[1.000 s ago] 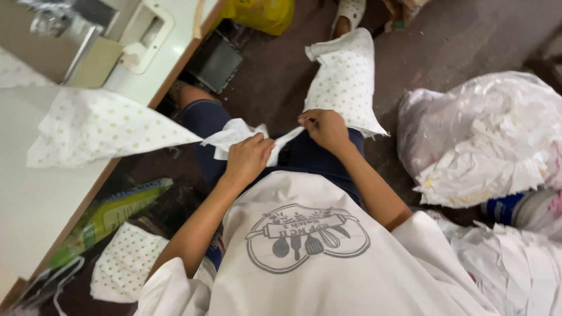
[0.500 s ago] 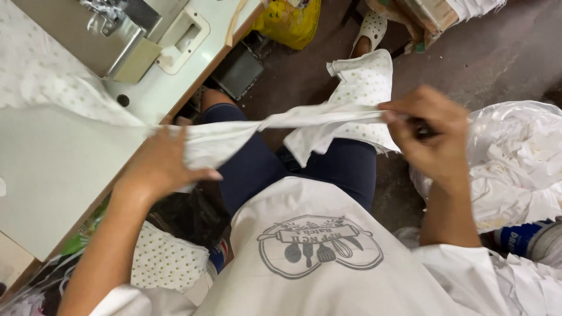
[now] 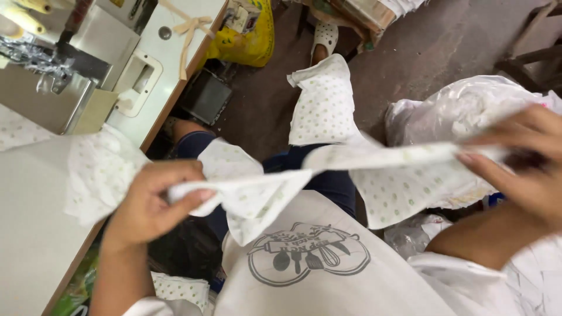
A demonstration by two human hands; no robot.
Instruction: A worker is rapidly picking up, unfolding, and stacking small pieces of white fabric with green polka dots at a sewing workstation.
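The dotted cloth is now stretched into a long band across the lap, where half a second ago it sagged between hands set closer together and lower. The work in hand is thus at the straightening stage: the cloth is taut and held clear of the tabletop.

The tabletop lies left of the cloth; a loose end of the cloth drapes over its edge. The sewing machine stands at the far end of the tabletop, well apart from the cloth.

The plastic bag sits on the floor right of the cloth and holds white fabric. The yellow bag lies beyond the cloth; its contents cannot be told.

The left hand has its grip closed on the cloth's left end. The right hand pinches the right end between fingertips.
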